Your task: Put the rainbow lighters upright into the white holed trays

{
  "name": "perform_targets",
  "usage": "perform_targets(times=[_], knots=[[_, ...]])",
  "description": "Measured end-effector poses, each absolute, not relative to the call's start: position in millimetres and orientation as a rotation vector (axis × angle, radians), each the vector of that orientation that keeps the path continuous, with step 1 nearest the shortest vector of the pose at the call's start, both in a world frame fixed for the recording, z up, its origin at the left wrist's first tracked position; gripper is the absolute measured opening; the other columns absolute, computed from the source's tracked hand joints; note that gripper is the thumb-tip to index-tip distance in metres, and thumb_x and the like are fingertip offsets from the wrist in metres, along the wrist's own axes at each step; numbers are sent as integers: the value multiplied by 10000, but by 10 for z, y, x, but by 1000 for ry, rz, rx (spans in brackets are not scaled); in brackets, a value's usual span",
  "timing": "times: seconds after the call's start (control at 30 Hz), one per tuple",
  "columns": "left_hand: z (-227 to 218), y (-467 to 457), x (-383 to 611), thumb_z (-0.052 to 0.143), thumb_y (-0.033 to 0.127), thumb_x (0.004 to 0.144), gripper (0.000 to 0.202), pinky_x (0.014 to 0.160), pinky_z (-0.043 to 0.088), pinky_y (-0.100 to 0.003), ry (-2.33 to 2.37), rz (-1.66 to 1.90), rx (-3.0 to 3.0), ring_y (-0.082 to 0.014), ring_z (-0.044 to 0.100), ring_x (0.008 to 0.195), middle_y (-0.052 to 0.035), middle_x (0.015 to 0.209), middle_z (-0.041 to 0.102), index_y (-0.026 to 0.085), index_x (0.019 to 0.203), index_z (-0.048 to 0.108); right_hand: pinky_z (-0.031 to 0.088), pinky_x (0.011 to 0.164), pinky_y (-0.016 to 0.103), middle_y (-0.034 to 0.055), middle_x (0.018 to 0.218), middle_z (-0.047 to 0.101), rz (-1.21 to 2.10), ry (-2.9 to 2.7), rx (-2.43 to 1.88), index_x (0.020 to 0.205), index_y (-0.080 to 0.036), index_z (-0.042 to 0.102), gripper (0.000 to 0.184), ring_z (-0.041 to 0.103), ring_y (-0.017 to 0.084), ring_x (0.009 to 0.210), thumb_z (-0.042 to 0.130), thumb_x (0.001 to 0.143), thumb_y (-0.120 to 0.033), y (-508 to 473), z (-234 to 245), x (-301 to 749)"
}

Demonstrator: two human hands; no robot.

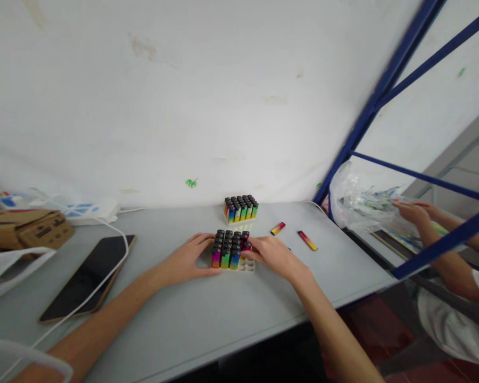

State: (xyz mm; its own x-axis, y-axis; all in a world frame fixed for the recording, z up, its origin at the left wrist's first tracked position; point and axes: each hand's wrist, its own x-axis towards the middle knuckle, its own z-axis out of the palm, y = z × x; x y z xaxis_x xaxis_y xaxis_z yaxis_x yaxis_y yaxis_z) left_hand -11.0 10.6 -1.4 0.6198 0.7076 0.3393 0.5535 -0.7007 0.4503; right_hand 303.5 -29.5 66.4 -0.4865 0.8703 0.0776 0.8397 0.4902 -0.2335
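Note:
A white tray (246, 265) on the grey table carries rows of upright lighters (225, 256) with black tops and multicoloured bodies. Bare holes show at its front right corner. My left hand (189, 259) grips the tray's left side, thumb at the front corner and fingers towards the back. On the right side, my right hand (268, 251) pinches a red lighter (246, 246) over the holes; its lower end is partly hidden by the fingers. Two loose lighters lie to the right, a short-looking red-yellow lighter (278, 229) and a red-yellow lighter (307, 240).
A second full tray of lighters (240, 209) stands against the wall. At left are a phone (90, 276), a white cable (122, 255), a cardboard box (27, 229) and a power strip (91, 210). A blue metal frame (363, 125) rises at right; beyond it another person's hands (417, 213) handle a plastic bag (353, 199).

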Motion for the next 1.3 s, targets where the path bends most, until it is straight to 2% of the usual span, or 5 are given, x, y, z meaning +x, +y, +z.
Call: perform_targets(times=[0.23, 0.53, 0.73, 1.17, 1.3], knots=[[-9, 105, -109, 897, 689, 922, 767, 1317, 532, -524, 1042, 702, 2532, -395, 699, 1454, -153, 1563, 735, 230, 1509, 719, 405, 698, 287, 26, 773, 755, 336, -2275, -1491, 867, -209, 746, 473, 674, 199, 715, 607, 1195, -520, -243, 485, 3465], [8, 109, -121, 844, 783, 916, 807, 1325, 524, -565, 1039, 702, 2486, -422, 693, 1449, -169, 1571, 728, 221, 1486, 743, 549, 895, 354, 279, 1267, 835, 84, -1739, -2282, 1365, -95, 757, 441, 806, 347, 1152, 636, 1165, -469, 440, 484, 3750], [29, 111, -124, 847, 777, 917, 783, 1326, 525, -578, 1017, 709, 2466, -428, 697, 1446, -160, 1568, 732, 239, 1479, 757, 582, 1008, 355, 165, 1142, 889, 245, -1790, -1952, 1313, -140, 827, 293, 834, 289, 1091, 733, 1074, -282, 500, 437, 3727], [18, 123, -120, 833, 790, 920, 779, 1332, 518, -579, 1018, 708, 2469, -426, 696, 1444, -159, 1566, 731, 240, 1466, 755, 547, 898, 393, 238, 1154, 826, 86, -1817, -2143, 1342, -127, 742, 437, 802, 371, 1099, 761, 1104, -494, -299, 285, 3848], [21, 132, -117, 819, 789, 933, 764, 1335, 512, -580, 1008, 702, 2483, -426, 696, 1435, -149, 1569, 732, 245, 1465, 752, 542, 881, 383, 154, 1005, 823, 200, -1876, -2074, 1375, -141, 743, 375, 805, 343, 1029, 748, 1113, -410, -484, 184, 3897]])
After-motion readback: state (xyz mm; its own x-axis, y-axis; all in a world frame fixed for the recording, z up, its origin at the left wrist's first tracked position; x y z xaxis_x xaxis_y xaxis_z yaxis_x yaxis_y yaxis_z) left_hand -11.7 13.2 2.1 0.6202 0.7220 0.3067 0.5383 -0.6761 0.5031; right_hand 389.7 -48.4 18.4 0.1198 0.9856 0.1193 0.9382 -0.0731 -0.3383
